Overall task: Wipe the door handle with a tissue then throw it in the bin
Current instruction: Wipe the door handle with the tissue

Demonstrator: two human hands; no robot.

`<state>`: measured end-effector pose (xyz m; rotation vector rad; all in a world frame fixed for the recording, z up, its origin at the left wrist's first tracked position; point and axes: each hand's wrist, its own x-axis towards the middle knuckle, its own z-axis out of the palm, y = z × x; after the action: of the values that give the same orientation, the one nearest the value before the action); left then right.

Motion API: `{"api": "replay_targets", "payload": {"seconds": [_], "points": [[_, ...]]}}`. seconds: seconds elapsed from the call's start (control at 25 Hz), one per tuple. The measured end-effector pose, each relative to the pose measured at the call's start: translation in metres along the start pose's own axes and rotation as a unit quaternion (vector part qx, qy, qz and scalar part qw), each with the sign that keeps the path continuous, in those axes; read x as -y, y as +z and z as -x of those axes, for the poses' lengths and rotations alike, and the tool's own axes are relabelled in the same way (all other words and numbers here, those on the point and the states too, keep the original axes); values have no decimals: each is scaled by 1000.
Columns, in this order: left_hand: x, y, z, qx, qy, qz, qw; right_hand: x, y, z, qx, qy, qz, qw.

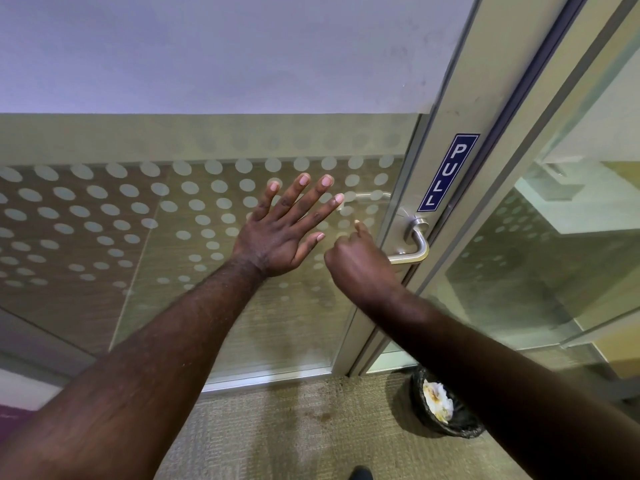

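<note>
Left hand (pixel 277 233) is flat and wide, fingers spread, held up against the glass panel (pixel 104 220), holding nothing. That glass is frosted with rows of pale round dots. Right hand (pixel 356 261) is curled into a loose fist just left of the door handle (pixel 414 244), with one finger poking up. Can't tell if it's actually gripping the lever or holding anything, since the back of the hand hides that. The handle is brushed metal, smooth and round like a tube, bent in an L: it comes out of the door frame (pixel 446 140), then its long part runs sideways, pointing left toward the fist. Above it there's a blue PULL sticker (pixel 448 173) running lengthwise up the frame. Down on the carpet at the foot of the frame sits a bin (pixel 446 405) with a black bag liner and a crumpled white tissue (pixel 438 398) inside, stained yellowish.
</note>
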<state>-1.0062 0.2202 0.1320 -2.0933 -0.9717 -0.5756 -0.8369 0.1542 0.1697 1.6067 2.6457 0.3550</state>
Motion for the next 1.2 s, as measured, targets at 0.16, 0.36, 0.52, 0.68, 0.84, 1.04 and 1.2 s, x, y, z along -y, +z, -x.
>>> {"api": "replay_targets", "payload": {"seconds": [0.16,0.36,0.52,0.68,0.84,1.04,1.2], "points": [[0,0,0,4,-5,9,1000,-5,18,10,-1,3,-64,998],[-1,2,0,-2,-7,5,1000,-1,42,52,-110,-156,64,979],[-1,3,0,1,-12,6,1000,15,55,77,-112,54,-333,935],[-2,5,1,3,-15,10,1000,34,71,66,-148,394,-699,578],[-1,5,1,16,-15,14,1000,22,70,40,-145,409,-872,227],[-2,2,1,4,-15,4,1000,11,58,25,-150,328,-918,164],[-3,2,1,1,-20,11,1000,10,58,31,-157,317,-922,158]]}}
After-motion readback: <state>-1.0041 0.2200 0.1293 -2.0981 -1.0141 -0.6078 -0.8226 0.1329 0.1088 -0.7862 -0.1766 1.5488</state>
